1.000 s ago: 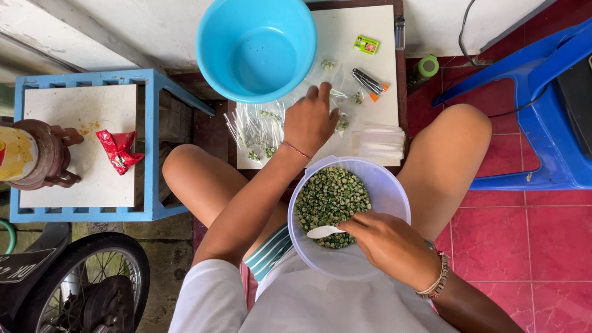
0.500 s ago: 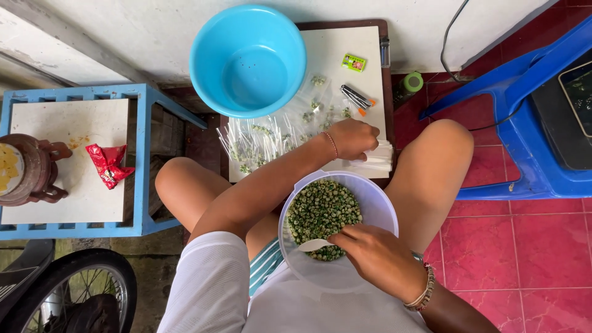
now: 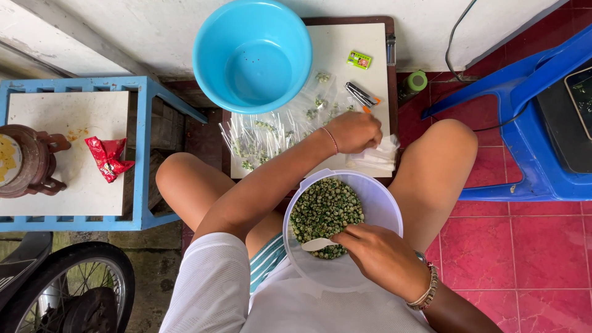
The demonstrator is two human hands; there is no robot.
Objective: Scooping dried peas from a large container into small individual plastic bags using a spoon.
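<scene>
Person seated, knees apart, clear plastic bucket (image 3: pixel 382 203) held in the lap between the thighs. Bucket holds a heap of green coated peas (image 3: pixel 325 209) on its left side.

Right hand (image 3: pixel 379 253) sits over the bucket's lower rim, fingers pinched closed on the handle of a white spoon (image 3: pixel 317 244); spoon bowl rests at the near edge of the pea heap. Beaded bracelet on that wrist.

Left hand (image 3: pixel 353 131) reaches forward to the low white-topped board (image 3: pixel 357 40), fingers curled down onto a stack of empty clear plastic bags (image 3: pixel 376 157) at the board's near right edge; it is gripping or pressing the top bag, exact hold cannot be told. Thin red band on that wrist.

Left of that hand, small filled pea packets (image 3: pixel 259 132) lie fanned out across the board. Empty blue basin (image 3: pixel 253 55) stands on the board's far left corner, few crumbs inside. Beyond the hand: a lighter and dark tool (image 3: pixel 362 95), a small green packet (image 3: pixel 359 60).

Far left, blue stool (image 3: pixel 145 154) with white top carrying a crumpled red wrapper (image 3: pixel 108 158) and a brown pot (image 3: pixel 28 161). Blue plastic chair (image 3: pixel 530 123) on the right, on red tile floor. Motorbike wheel (image 3: pixel 74 290) bottom left.
</scene>
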